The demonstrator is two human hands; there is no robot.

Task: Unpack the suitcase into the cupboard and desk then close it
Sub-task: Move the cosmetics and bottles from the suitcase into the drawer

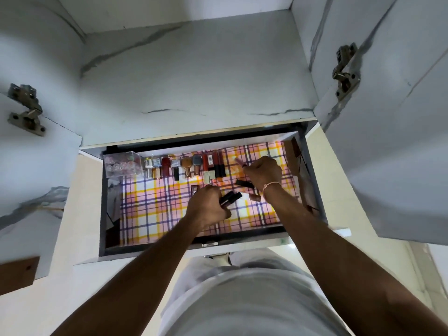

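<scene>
We look straight down into an open drawer [312, 180] pulled out from a marble-patterned cupboard [194, 76], both doors swung wide on their metal hinges [345, 71]. A plaid liner [155, 209] in pink, yellow and purple covers the drawer floor. Along the drawer's back wall we see a row of cosmetics [186, 166]: small bottles, lipsticks and tubes standing side by side, with a clear plastic box [122, 164] of small round items in the drawer's back left corner.

Our left hand [206, 207] hovers near the middle of the drawer, fingers curled round a bundle of dark tubes [230, 198]. Our right hand [263, 172], a thin pink band [271, 186] at its wrist, is closed toward the drawer's back right, pinching a slim pinkish tube [240, 161] just beside the end of the row. A black tube [244, 183] and a rose-coloured one [254, 197] lie loose on the liner between the two hands.

A latch [209, 244] sits at the drawer's front edge, close to our pale shirt [242, 299]. The suitcase does not appear in this view.
</scene>
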